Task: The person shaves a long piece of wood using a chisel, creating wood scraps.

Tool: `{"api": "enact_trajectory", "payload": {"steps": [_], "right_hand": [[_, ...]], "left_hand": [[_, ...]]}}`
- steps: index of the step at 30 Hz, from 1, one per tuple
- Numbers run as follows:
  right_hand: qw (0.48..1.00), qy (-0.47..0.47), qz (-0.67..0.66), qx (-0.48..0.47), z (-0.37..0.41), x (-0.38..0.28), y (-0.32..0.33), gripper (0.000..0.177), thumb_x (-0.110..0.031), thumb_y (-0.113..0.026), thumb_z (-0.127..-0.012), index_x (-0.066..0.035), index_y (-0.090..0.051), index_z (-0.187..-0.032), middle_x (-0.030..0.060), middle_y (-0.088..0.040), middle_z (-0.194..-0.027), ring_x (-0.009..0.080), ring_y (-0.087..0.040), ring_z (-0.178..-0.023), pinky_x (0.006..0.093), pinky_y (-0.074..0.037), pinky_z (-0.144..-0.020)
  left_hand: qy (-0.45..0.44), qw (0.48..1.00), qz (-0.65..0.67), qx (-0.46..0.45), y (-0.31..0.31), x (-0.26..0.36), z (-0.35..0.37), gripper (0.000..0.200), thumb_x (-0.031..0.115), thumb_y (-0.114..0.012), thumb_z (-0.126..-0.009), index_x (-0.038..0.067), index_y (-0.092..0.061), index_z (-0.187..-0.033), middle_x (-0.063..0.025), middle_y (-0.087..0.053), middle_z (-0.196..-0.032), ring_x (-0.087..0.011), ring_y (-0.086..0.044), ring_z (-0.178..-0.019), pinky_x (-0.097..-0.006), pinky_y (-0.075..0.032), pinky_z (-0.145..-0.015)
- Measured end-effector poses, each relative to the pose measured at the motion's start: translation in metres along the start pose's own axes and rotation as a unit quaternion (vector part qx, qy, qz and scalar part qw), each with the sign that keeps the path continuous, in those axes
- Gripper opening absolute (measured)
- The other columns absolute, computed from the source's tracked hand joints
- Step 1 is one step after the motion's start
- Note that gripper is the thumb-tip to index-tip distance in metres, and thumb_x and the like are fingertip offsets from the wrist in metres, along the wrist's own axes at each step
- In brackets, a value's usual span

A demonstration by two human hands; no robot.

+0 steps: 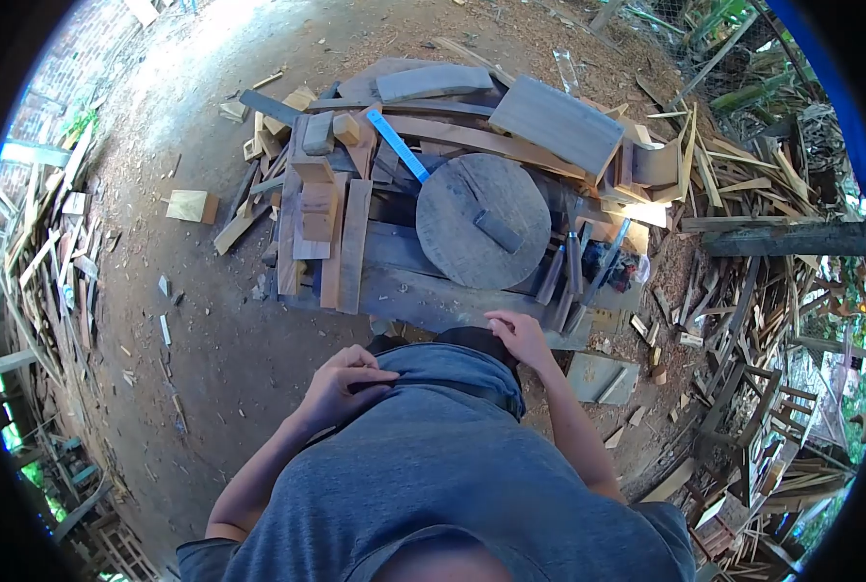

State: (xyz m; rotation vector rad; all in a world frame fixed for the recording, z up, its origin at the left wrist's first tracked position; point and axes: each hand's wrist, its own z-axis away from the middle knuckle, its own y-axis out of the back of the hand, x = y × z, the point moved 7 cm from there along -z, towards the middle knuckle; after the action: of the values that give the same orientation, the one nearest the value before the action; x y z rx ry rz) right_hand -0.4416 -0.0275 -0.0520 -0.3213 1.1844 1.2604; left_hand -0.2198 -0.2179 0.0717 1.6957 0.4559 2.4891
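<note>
My left hand (347, 386) is at the waist of my blue-grey shirt (433, 427), its fingers curled together by the hem; whether cloth is pinched in them is hard to tell. My right hand (520, 339) hovers at the near edge of the workbench (404, 291), fingers bent, thumb and fingertips close together. Beyond it a round wooden disc (452, 233) lies on the bench with a dark hammer-like tool (498, 233) on top. Several chisel-like tools (573, 264) lie right of the disc. A blue ruler (397, 145) touches the disc's upper left edge.
Stacked wood blocks (318, 213) stand at the bench's left, and a wide board (557, 124) lies at its back right. A loose block (190, 206) rests on the dirt floor. Scrap wood piles (743, 184) line the right side, with a wooden chair frame (743, 417) below.
</note>
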Motion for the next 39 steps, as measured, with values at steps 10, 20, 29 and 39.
{"api": "enact_trajectory", "payload": {"steps": [10, 20, 29, 39], "right_hand": [[0.999, -0.015, -0.021, 0.040, -0.018, 0.018, 0.006, 0.024, -0.020, -0.055, -0.090, -0.008, -0.067, -0.106, 0.0136, -0.069, -0.086, 0.0255, -0.068, -0.080, 0.0344, -0.051, -0.072], [0.996, 0.010, 0.041, 0.080, -0.023, 0.029, 0.018, 0.023, -0.021, -0.055, -0.089, -0.010, -0.068, -0.104, 0.0160, -0.068, -0.091, 0.0336, -0.065, -0.083, 0.0396, -0.050, -0.073], [0.993, 0.066, 0.096, 0.037, -0.038, 0.006, 0.002, 0.023, -0.020, -0.056, -0.089, -0.007, -0.067, -0.105, 0.0155, -0.066, -0.085, 0.0283, -0.063, -0.073, 0.0359, -0.048, -0.068], [0.978, 0.142, 0.147, -0.045, -0.066, -0.048, -0.024, 0.023, -0.020, -0.055, -0.089, -0.008, -0.067, -0.105, 0.0152, -0.065, -0.086, 0.0297, -0.062, -0.074, 0.0368, -0.047, -0.069]], "left_hand": [[0.091, 0.995, -0.031, -0.037, 0.011, -0.017, -0.007, 0.025, 0.014, -0.069, -0.083, 0.009, -0.069, -0.107, -0.0062, -0.063, -0.090, -0.0172, -0.061, -0.082, -0.0297, -0.050, -0.077], [0.391, 0.905, 0.116, 0.122, -0.015, -0.274, 0.207, 0.028, 0.016, -0.058, -0.093, 0.006, -0.061, -0.119, -0.0056, -0.064, -0.097, -0.0144, -0.060, -0.089, -0.0293, -0.048, -0.078], [0.407, 0.883, 0.197, 0.126, -0.061, -0.316, 0.248, 0.030, 0.017, -0.058, -0.093, 0.005, -0.059, -0.121, -0.0062, -0.064, -0.109, -0.0168, -0.060, -0.097, -0.0311, -0.047, -0.084], [0.386, 0.845, 0.322, 0.181, -0.147, -0.315, 0.256, 0.030, 0.018, -0.059, -0.091, 0.004, -0.061, -0.118, -0.0070, -0.065, -0.105, -0.0180, -0.060, -0.093, -0.0323, -0.048, -0.081]]}}
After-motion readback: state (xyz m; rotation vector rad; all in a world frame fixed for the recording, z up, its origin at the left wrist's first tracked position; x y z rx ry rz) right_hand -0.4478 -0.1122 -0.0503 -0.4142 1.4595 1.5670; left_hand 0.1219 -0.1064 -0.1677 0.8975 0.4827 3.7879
